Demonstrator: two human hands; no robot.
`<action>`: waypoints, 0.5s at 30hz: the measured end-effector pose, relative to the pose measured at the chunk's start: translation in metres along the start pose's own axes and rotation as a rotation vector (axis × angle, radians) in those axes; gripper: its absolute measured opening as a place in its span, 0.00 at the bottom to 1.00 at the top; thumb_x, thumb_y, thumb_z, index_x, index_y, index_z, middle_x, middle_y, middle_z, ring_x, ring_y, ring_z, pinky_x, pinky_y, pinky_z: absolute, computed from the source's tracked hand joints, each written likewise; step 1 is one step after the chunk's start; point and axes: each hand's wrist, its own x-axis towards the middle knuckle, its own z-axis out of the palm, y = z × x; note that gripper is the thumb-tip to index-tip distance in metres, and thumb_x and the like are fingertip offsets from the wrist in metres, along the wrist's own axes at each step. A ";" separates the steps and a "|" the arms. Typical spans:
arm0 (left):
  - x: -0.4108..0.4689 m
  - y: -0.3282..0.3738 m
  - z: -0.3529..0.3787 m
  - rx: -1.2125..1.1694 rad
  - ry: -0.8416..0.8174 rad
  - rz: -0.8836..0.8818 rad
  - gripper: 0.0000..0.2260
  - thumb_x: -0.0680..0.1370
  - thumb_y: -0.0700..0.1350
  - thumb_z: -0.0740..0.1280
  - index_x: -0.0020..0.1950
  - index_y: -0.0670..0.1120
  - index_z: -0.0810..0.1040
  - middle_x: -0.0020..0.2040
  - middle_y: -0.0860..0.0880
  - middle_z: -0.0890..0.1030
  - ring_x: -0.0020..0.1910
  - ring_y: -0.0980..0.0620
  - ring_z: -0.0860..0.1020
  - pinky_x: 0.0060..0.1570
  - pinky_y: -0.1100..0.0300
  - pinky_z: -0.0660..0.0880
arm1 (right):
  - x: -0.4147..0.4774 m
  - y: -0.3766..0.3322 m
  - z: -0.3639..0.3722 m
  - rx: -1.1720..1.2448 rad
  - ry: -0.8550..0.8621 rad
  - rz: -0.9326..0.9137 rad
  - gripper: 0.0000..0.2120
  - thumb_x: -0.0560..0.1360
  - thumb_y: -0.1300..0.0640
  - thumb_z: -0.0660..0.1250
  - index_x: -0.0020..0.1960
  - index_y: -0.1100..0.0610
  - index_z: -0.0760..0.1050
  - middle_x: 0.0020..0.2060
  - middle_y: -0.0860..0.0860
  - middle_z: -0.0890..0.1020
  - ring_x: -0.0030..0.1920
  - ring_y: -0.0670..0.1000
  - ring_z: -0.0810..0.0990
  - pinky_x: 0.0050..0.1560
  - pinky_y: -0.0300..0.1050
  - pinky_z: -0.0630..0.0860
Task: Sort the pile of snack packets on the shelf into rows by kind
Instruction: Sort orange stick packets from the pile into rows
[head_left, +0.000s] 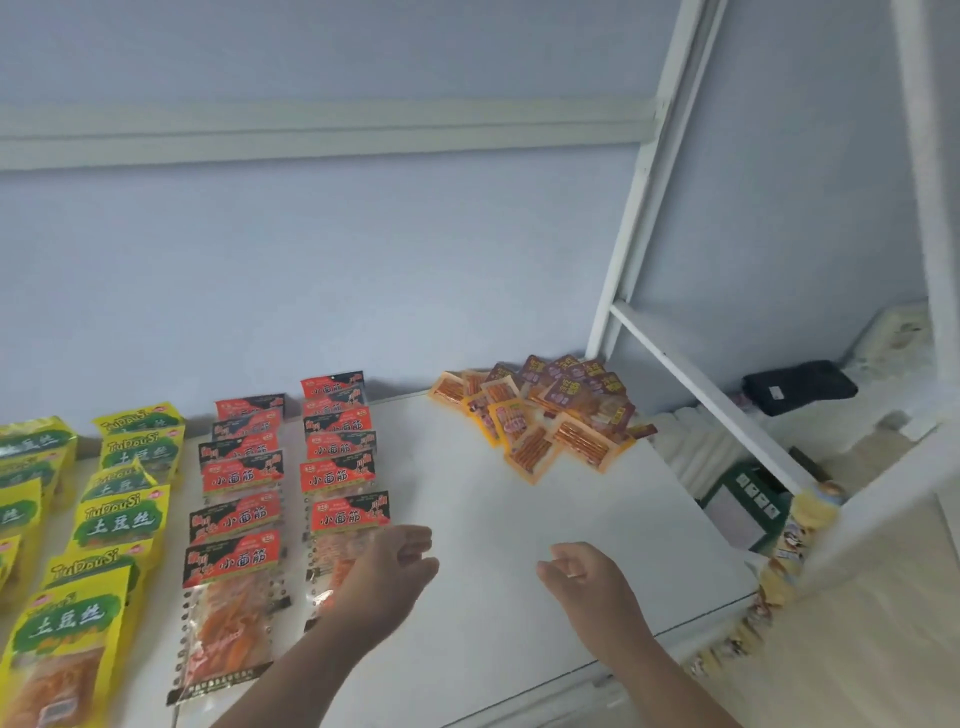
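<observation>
A pile of small orange and purple snack packets (545, 415) lies at the far right of the white shelf (493, 519). Two rows of red-and-black packets (291, 467) run front to back left of centre. Yellow-green packets (114, 499) fill rows at the far left. My left hand (389, 571) hovers with loosely curled fingers over the front end of the right red row, holding nothing. My right hand (582, 577) hangs relaxed and empty above bare shelf near the front edge. Both hands are well short of the pile.
A white slanted frame post (644, 208) rises behind the pile. A string of small yellow packets (779, 561) hangs along the shelf's right edge. Beyond it lie a black pouch (800, 387) and a green box (748, 499). A pale wall backs the shelf.
</observation>
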 end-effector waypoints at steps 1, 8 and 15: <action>-0.004 0.004 0.006 0.001 0.006 -0.008 0.17 0.79 0.42 0.70 0.67 0.48 0.77 0.60 0.54 0.82 0.60 0.57 0.79 0.64 0.58 0.74 | -0.002 0.004 -0.008 -0.002 -0.012 -0.001 0.15 0.77 0.47 0.70 0.61 0.50 0.76 0.51 0.42 0.80 0.52 0.39 0.78 0.45 0.32 0.71; -0.038 0.020 0.058 0.008 0.048 -0.038 0.13 0.78 0.43 0.71 0.60 0.54 0.78 0.57 0.54 0.83 0.58 0.61 0.80 0.52 0.69 0.74 | -0.010 0.046 -0.054 0.015 -0.040 -0.004 0.12 0.75 0.48 0.72 0.56 0.48 0.77 0.52 0.42 0.82 0.50 0.34 0.77 0.44 0.27 0.68; -0.058 0.023 0.078 0.029 0.078 -0.081 0.13 0.77 0.44 0.71 0.59 0.56 0.77 0.55 0.57 0.83 0.56 0.65 0.80 0.57 0.67 0.75 | -0.010 0.067 -0.067 0.027 -0.104 0.013 0.10 0.75 0.50 0.72 0.54 0.48 0.77 0.48 0.41 0.83 0.55 0.42 0.79 0.52 0.39 0.69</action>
